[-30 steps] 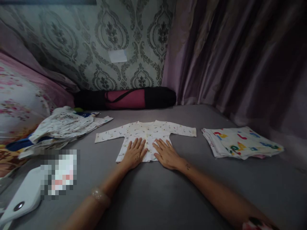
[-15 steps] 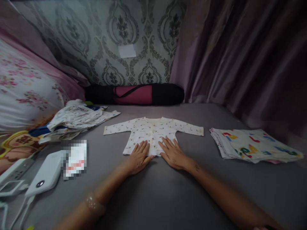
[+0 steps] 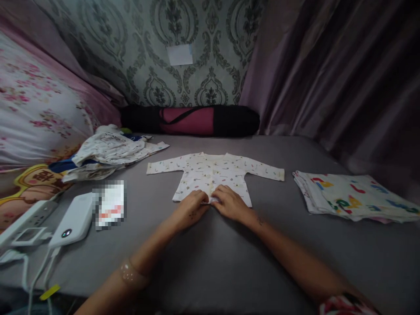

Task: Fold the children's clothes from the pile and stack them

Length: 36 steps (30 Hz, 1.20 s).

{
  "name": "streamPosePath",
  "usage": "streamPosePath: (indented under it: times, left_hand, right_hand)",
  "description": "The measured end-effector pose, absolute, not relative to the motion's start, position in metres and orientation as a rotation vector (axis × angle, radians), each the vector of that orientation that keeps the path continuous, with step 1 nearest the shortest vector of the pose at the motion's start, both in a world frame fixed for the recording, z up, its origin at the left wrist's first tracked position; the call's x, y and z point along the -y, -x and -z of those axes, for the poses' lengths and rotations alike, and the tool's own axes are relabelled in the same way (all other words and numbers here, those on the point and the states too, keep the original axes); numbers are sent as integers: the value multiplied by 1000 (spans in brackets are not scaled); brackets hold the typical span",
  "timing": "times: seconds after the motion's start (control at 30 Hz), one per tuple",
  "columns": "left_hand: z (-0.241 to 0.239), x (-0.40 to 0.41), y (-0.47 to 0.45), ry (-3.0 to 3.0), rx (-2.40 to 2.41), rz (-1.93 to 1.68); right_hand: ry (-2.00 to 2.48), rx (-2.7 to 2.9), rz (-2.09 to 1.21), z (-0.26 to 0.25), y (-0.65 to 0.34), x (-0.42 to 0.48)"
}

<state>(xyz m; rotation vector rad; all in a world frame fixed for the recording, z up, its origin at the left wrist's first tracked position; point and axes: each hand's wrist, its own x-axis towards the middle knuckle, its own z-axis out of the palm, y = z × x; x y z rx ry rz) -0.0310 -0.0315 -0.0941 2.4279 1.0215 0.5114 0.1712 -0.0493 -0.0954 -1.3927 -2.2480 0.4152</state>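
A small white long-sleeved baby shirt with a coloured print lies spread flat on the grey bed sheet, sleeves out to both sides. My left hand and my right hand meet at the middle of its bottom hem. The fingers of both are curled and pinch the hem edge.
A heap of unfolded baby clothes lies at the left by a floral pillow. A folded stack of printed cloths sits at the right. A black and pink roll bag lies against the wall. A white power bank with cable is at the near left.
Both hands slid down the shirt from lying flat on its front to its bottom hem, and the fingers curled closed on the edge. The camera shifted forward and left.
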Motion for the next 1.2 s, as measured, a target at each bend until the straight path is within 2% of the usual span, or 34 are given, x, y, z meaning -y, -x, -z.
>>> streamPosePath:
  times: [0.23, 0.37, 0.5, 0.57, 0.67, 0.77, 0.93, 1.1, 1.2]
  left_hand:
    - [99, 34, 13, -2469, -1153, -433]
    - [98, 33, 5, -2605, -1088, -407]
    - [86, 35, 6, -2596, -922, -428]
    - [80, 31, 9, -2534, -990, -499]
    - [84, 16, 14, -2575, -1251, -624]
    - [105, 1, 15, -2672, -1515, -478]
    - [125, -13, 18, -2674, -1604, -108]
    - [118, -25, 29, -2708, -1660, -170]
    - [122, -29, 33, -2664, -1672, -55]
  right_hand:
    - [1404, 1713, -995, 105, -187, 21]
    - [1386, 1627, -1092, 100, -188, 19]
    - [1373, 1791, -1106, 95, -186, 26]
    - [1378, 1914, -1017, 92, -183, 32]
    - [1490, 2072, -511, 92, -174, 41]
    - [1608, 2191, -117, 99, -166, 47]
    - [1739, 2312, -292, 106, -168, 44]
    - [1839, 2209, -345, 102, -186, 37]
    - [1890, 2166, -426, 104, -200, 27]
